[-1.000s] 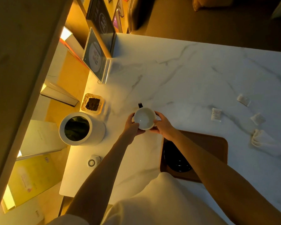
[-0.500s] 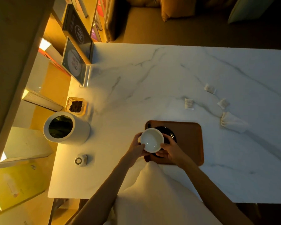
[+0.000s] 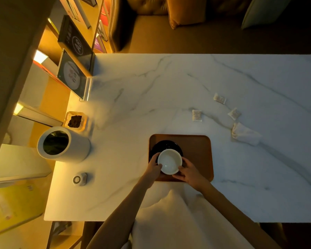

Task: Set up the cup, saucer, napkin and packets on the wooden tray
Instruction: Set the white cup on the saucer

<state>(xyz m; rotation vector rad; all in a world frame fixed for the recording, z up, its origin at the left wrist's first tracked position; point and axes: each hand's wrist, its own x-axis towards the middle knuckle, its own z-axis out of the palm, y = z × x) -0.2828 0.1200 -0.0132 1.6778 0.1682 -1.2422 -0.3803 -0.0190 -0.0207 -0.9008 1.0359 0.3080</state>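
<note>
A white cup [image 3: 169, 161] is held between my left hand [image 3: 153, 168] and my right hand [image 3: 188, 172], over the near part of a black saucer [image 3: 164, 145]. The saucer lies at the left end of the wooden tray [image 3: 196, 150]. I cannot tell whether the cup touches the saucer. Three small white packets lie on the marble table beyond the tray: one [image 3: 196, 115], another [image 3: 219, 98] and a third [image 3: 234, 113]. A crumpled white napkin [image 3: 244, 133] lies to the tray's right.
A white cylindrical container [image 3: 63, 144] stands at the table's left, with a small glass dish of brown bits [image 3: 74, 121] behind it and a small round device [image 3: 79, 179] in front. An upright acrylic sign [image 3: 73, 76] stands at the far left corner. A sofa lies beyond the table.
Both hands carried the cup from the bare table at the left onto the tray, over the saucer. In the last half second it has shifted slightly toward me.
</note>
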